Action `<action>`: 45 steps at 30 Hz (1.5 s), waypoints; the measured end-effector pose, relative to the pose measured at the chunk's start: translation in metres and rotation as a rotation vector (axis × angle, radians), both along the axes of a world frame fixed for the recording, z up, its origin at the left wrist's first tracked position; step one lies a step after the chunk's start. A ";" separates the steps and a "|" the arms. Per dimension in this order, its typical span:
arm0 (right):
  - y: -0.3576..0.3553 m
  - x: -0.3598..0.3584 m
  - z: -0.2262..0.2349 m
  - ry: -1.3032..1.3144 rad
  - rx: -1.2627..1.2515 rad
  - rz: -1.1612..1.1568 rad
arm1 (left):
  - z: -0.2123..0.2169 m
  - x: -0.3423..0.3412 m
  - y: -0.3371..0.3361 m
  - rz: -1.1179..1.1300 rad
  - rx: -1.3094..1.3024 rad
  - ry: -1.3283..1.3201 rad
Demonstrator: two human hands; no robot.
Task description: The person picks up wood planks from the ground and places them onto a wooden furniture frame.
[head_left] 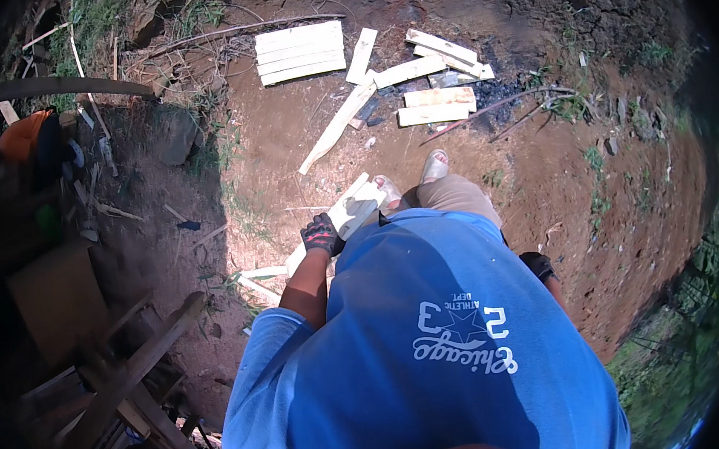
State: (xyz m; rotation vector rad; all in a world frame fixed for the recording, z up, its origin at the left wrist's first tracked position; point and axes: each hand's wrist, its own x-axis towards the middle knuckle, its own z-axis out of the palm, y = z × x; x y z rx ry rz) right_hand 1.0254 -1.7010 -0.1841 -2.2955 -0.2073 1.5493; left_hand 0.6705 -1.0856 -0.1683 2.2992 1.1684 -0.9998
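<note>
My left hand (321,235), in a dark glove with red marks, is closed on the edge of pale wooden boards (355,211) at my left side. My blue shirt hides part of these boards. Beyond my right side hangs my right hand (538,266), also in a dark glove. Its fingers are too dark and partly hidden to make out, and no held thing shows there.
Ahead, a row of pale boards (300,53) lies on the dirt. Right of it are a long plank (339,127), loose boards (440,46) and a short pair (436,113), near thin sticks (495,114). Dark timber beams (133,372) crowd the lower left.
</note>
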 end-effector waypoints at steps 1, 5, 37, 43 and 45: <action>0.003 0.001 0.000 -0.043 0.054 0.009 | -0.005 -0.003 0.002 0.015 0.005 0.005; 0.051 0.003 0.010 -0.103 0.137 -0.025 | -0.004 -0.029 0.015 0.080 0.032 0.046; 0.075 0.020 0.025 -0.373 -0.241 1.017 | -0.005 0.005 0.027 0.296 -0.119 0.029; 0.172 0.053 0.014 -0.334 -0.264 1.164 | 0.002 -0.068 0.015 0.619 -0.149 0.053; 0.202 0.073 0.011 -0.311 -0.252 1.181 | 0.004 -0.079 0.011 0.716 -0.166 0.049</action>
